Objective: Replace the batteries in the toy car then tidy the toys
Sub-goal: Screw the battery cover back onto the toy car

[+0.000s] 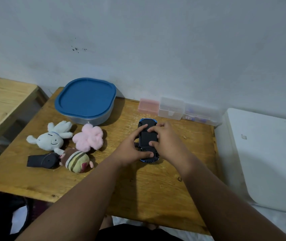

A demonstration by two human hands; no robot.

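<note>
since the battery hatch looks to be underneath, the toy car point(148, 136) is kept belly-up, right of the middle of the table point(138, 188). it's clamped from the left by the left hand point(130, 150), and the right hand point(166, 141) is curled over it, fingertips pressed on the underside, probably so the cover can be worked. the plush toys point(77, 160) are heaped at the left, with the blue-lidded tub point(85, 100) beyond them, likely meant for tidying.
</note>
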